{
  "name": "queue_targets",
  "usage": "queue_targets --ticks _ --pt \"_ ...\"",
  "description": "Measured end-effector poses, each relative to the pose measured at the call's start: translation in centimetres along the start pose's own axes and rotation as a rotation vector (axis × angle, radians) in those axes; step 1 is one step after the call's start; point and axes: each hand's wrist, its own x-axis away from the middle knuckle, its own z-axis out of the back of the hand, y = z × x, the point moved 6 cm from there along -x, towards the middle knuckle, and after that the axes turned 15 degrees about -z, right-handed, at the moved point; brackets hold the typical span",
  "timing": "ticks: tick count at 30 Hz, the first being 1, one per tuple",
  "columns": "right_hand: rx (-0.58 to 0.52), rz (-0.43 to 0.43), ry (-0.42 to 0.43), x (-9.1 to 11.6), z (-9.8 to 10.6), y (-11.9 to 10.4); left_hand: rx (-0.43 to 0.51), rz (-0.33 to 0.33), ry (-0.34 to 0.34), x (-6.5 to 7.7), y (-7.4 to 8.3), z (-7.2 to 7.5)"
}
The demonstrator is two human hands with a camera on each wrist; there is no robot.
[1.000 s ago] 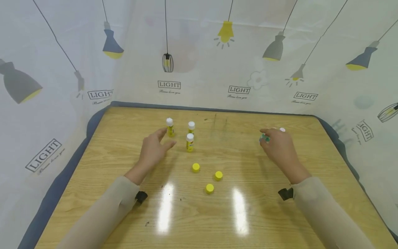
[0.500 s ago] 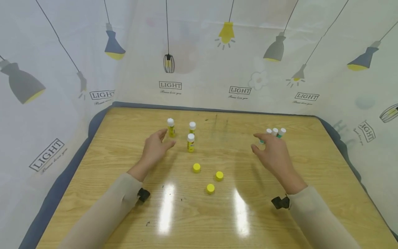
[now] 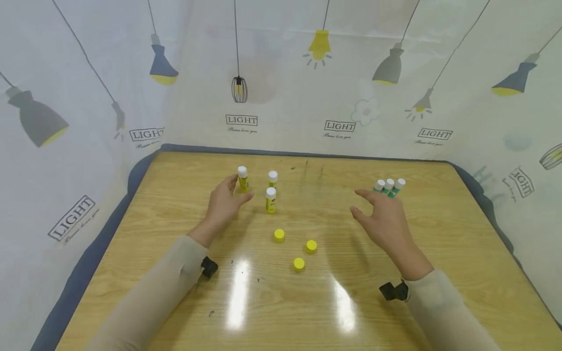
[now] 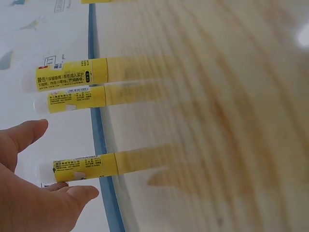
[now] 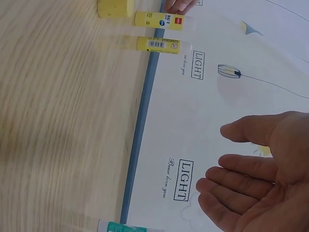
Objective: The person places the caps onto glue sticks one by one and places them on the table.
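Three yellow glue sticks with white caps stand upright left of the middle. My left hand [image 3: 224, 202] is at the leftmost glue stick [image 3: 243, 180], its fingertips beside or touching it and the thumb apart. In the left wrist view, that glue stick [image 4: 84, 168] stands between the thumb and fingers. The other two are a front glue stick [image 3: 270, 201] and a back glue stick [image 3: 273, 178]. My right hand [image 3: 388, 222] hovers with relaxed fingers, holding nothing. Behind it three green glue sticks [image 3: 390, 187] stand in a row, their lower parts hidden by the hand.
Three round yellow caps lie on the wooden table [image 3: 197, 312]: a left cap [image 3: 279, 235], a right cap [image 3: 311, 246] and a front cap [image 3: 299, 264]. A white curtain [image 3: 290, 87] printed with lamps surrounds the table's back and sides.
My right hand has drawn back left and toward me from the green glue sticks, leaving them standing. My left hand has shifted slightly to the right, nearer the leftmost yellow glue stick.
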Motion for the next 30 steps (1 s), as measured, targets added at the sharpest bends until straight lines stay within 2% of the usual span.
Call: queue_targets --ticks 6,18,25,30 --pt "-0.027 -0.029 -0.040 0.4 -0.3 -0.1 0.015 0.029 0.026 -0.8 -0.3 0.1" --pt "-0.058 -0.009 -0.035 0.8 -0.1 -0.9 0.155 0.102 0.101 -2.5 -1.7 0.2" --pt "-0.053 -0.027 -0.057 1.0 -0.7 -0.9 0.240 0.111 0.085 -3.5 -2.2 -0.1" --pt "-0.063 -0.027 -0.080 1.3 -1.1 -1.2 0.230 0.105 0.077 -3.8 -2.9 -0.2"
